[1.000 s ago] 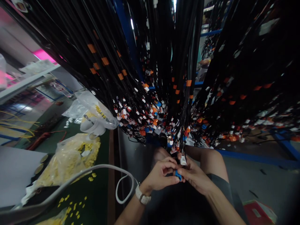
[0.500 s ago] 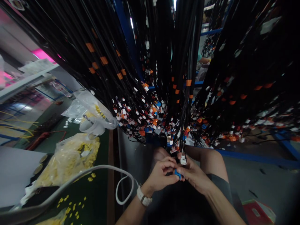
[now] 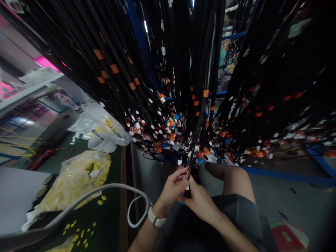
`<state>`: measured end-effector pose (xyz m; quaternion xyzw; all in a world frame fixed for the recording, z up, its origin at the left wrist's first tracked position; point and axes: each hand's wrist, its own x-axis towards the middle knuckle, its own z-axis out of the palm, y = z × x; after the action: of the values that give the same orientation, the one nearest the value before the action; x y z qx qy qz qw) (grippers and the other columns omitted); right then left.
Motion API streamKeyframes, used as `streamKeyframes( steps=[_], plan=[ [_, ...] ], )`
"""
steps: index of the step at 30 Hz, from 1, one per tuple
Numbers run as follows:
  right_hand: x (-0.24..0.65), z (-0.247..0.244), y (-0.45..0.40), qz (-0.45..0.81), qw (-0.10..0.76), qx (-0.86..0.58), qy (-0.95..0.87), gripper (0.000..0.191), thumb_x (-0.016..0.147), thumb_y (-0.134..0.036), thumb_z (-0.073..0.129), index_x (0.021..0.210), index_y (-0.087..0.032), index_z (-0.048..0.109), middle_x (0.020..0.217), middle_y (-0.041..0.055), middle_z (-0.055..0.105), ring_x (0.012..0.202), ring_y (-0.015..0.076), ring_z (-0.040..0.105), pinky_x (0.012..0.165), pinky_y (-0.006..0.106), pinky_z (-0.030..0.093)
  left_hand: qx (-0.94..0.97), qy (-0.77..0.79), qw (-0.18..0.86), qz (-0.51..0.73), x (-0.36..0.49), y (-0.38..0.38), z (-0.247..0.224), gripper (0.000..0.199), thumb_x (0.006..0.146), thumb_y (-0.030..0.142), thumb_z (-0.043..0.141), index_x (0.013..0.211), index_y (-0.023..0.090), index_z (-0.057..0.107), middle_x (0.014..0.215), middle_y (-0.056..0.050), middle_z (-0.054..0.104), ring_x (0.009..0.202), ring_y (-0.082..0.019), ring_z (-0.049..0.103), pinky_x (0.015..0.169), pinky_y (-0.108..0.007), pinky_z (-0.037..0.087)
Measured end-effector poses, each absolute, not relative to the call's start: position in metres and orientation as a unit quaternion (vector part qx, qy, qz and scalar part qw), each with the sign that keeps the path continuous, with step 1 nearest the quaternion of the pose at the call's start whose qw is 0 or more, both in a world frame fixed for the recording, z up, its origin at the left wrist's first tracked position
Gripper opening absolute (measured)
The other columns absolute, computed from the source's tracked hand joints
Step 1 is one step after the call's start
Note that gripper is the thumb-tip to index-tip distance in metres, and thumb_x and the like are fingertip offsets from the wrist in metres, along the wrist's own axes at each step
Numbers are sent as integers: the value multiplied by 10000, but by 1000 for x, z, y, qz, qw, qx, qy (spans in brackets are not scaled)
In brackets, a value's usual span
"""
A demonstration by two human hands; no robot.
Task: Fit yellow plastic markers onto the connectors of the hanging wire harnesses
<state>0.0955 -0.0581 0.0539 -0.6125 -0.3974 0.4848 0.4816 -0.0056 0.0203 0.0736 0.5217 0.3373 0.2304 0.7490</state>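
"Where are the hands in the head view?"

"At the lower end of the hanging cable bundle [image 3: 207, 80]. The left hand [image 3: 172, 190] is half-curled, thumb and forefinger close about thin wires [image 3: 188, 171]; I can't tell whether they pinch. The right hand [image 3: 201, 201] looks mostly closed, its thumb over a blue connector [image 3: 182, 203] that it seems to grip, just below the bundle's end."

"And that small white piece [image 3: 187, 187]?"

"Between the hands, also below the bundle's end. It's partly hidden, so I can't say which hand has it."

"How would you handle this well?"

"I'd hold the connector by its body, keep the bundle's wires slack, and tilt the parts into sight."

"What differs from a second ago?"

"The bundle's lower end and both hands are further left of its upper part. The blue connector, then plain between both hands' fingertips, is now mostly covered."
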Motion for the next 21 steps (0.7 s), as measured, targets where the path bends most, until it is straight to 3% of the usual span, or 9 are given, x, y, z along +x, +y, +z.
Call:
streamKeyframes(
  steps=[3,7,10,12,15,17,21],
  plan=[
    [88,54,-58,460,477,-617,-424,639,631,-206,693,1225,-240,459,901,64,665,843,258,631,721,336,460,552,344,726,224,-5,19,78,391,648,335,724,985,146,666,1003,-96,621,885,-193,554,784,-284,435],
    [91,46,-64,492,469,-579,-450,614,664,-280,693,1235,-260,467,875,38,678,743,222,635,655,320,476,556,352,706,261,-6,23,80,213,688,299,676,820,132,683,974,-93,621,895,-197,547,776,-274,428],
    [115,36,-66,488,464,-581,-458,368,719,-344,648,1073,-259,595,872,29,678,748,209,627,677,318,474,531,362,716,272,-10,27,80,205,710,297,652,823,128,677,864,-79,639,792,-164,550,709,-248,418],
    [140,31,-62,418,506,-637,-406,214,787,-394,556,915,-240,629,763,26,666,678,198,613,647,319,469,529,360,716,278,-12,28,81,178,710,276,649,800,125,678,804,-68,640,759,-149,544,701,-237,403],
    [177,31,-44,300,567,-681,-352,238,795,-413,534,923,-221,594,830,50,649,714,198,597,680,332,471,515,343,735,278,-14,28,82,131,694,237,640,744,121,674,718,-51,624,711,-133,534,692,-233,392],
    [194,35,-25,231,560,-711,-357,286,785,-408,542,986,-208,575,949,79,633,800,210,593,728,349,469,500,330,754,269,-14,27,82,111,684,213,621,723,119,665,687,-46,611,668,-125,521,663,-234,386],
    [208,38,14,183,563,-693,-411,597,703,-379,633,1234,-196,430,1206,104,535,1056,233,520,860,364,428,490,314,772,256,-14,26,84,84,671,179,583,683,117,638,663,-46,591,625,-122,498,613,-237,363]
  ],
)
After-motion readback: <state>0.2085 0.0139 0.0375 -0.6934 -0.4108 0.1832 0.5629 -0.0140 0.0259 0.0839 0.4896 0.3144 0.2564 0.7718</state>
